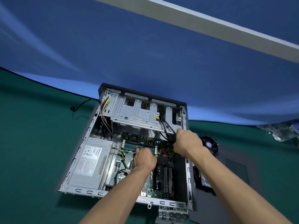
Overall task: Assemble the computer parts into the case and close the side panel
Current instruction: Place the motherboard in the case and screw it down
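Note:
The open computer case point(77, 156) lies on its side on the green table, with the motherboard point(163, 173) exposed inside. My left hand point(143, 160) reaches down onto the board just below the memory slots point(137, 145); its fingertips are hidden beneath it. My right hand point(188, 143) is at the case's right side, next to the black cables point(167, 128). It grips a tool with a yellow and black handle point(175, 150), whose tip is hidden.
A grey power supply point(90, 162) fills the case's left side, and a metal drive cage point(142, 113) spans the far end. Right of the case, a cooler fan point(209, 144) and a hard drive point(205, 181) sit by the dark side panel point(234, 175). A metal bracket point(171, 214) lies at the near edge.

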### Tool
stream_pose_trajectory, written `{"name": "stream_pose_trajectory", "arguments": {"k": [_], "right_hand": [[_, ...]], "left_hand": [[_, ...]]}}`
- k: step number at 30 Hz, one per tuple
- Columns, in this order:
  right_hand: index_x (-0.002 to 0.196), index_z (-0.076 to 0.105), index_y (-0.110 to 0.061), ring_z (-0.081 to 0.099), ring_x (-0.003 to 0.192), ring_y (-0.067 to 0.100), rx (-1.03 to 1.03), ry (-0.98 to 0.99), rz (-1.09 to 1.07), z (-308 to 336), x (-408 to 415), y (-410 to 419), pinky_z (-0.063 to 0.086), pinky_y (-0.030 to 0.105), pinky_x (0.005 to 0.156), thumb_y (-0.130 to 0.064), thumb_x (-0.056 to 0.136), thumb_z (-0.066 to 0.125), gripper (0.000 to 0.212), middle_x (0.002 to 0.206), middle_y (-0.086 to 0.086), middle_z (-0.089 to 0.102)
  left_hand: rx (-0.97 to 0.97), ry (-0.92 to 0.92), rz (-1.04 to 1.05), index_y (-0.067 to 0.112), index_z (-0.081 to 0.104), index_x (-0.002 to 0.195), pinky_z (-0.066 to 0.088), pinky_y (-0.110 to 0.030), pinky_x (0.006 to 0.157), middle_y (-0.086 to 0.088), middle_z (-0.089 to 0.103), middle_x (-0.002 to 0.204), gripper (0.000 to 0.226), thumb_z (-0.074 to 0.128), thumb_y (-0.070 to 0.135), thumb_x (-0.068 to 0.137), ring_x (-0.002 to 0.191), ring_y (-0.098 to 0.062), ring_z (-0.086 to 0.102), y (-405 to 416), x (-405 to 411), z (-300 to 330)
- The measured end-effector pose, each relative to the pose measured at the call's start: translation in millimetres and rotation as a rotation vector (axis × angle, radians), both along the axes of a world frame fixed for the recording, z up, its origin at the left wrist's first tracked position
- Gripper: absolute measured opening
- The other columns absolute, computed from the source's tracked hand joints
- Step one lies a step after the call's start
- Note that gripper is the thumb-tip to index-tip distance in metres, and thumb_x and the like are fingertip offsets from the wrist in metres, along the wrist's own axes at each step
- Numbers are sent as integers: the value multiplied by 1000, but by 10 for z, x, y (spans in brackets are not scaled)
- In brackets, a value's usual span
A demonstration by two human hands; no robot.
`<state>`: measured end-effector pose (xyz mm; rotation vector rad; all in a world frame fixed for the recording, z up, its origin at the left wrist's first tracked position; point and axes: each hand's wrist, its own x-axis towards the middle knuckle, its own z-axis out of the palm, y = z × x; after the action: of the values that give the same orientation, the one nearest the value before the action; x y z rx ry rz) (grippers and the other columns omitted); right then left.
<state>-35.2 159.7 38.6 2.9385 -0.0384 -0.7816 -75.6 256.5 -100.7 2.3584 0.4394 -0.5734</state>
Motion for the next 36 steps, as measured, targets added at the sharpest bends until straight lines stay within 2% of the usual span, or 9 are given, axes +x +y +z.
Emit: {"name": "stream_pose_trajectory", "arguments": {"k": [3, 6, 13, 18, 21, 26, 29, 32, 36], "right_hand": [[113, 56, -4, 63, 93, 30, -56, -83, 23, -45, -20, -42, 43, 30, 65, -15, 98, 46, 21, 111, 13, 65], [120, 45, -5, 60, 98, 31, 10, 13, -31, -13, -3, -77, 44, 32, 69, -29, 98, 49, 33, 118, 14, 59], [112, 59, -5, 62, 98, 31, -56, -116, 22, -74, -17, -36, 45, 30, 69, -11, 97, 44, 22, 112, 13, 65], [124, 39, -7, 58, 104, 32, 9, 31, -54, -21, 75, -77, 45, 35, 73, -13, 94, 47, 32, 120, 16, 53], [119, 48, -5, 60, 102, 33, -9, -51, -18, -40, 52, -87, 43, 32, 70, -11, 93, 48, 27, 115, 15, 61], [116, 50, -9, 61, 89, 28, -16, 2, -63, -45, 55, -66, 45, 31, 67, -24, 97, 47, 24, 110, 12, 62], [103, 46, -6, 61, 75, 28, 95, 52, -127, -14, 86, -102, 50, 33, 62, -9, 90, 48, 13, 98, 14, 64], [108, 60, -6, 64, 92, 29, -48, -69, -32, -35, 36, -35, 45, 30, 65, -7, 91, 46, 21, 107, 12, 67], [118, 56, -8, 62, 99, 27, -95, -81, -9, -63, 45, -17, 42, 29, 68, -18, 96, 46, 25, 117, 10, 63]], "left_hand": [[11, -2, -11, 6, 62, 86, 40, -28, 67, -14, 57, 116, 11, 52, 10, 90, 103, -20, 50, 3, -11, 8], [11, -13, -5, 6, 63, 88, 42, -29, 71, -13, 57, 114, 12, 53, 12, 90, 102, -20, 49, 4, 7, -29], [8, -20, -5, 6, 64, 90, 40, -30, 75, -13, 58, 111, 13, 52, 12, 89, 105, -21, 47, 0, -6, -10], [-3, -17, 18, 5, 64, 90, 42, -31, 78, -13, 59, 108, 13, 52, 10, 89, 102, -20, 46, 9, -4, -30], [-7, -19, 27, 3, 65, 91, 42, -32, 87, -12, 60, 106, 15, 52, 10, 88, 108, -22, 48, 8, 1, -42], [-8, -20, 34, 2, 65, 88, 42, -34, 89, -12, 62, 103, 15, 52, 10, 89, 112, -23, 46, 6, 8, -45], [-1, -12, 39, 3, 65, 88, 40, -35, 97, -13, 62, 105, 14, 52, 9, 88, 117, -24, 45, -5, 3, -55], [-4, -16, 36, 4, 65, 86, 42, -35, 90, -12, 61, 103, 14, 53, 10, 88, 114, -23, 45, -4, 3, -59], [-8, -13, 37, 3, 66, 88, 39, -36, 97, -12, 63, 101, 15, 54, 11, 88, 114, -24, 45, 12, 19, -57]]}}
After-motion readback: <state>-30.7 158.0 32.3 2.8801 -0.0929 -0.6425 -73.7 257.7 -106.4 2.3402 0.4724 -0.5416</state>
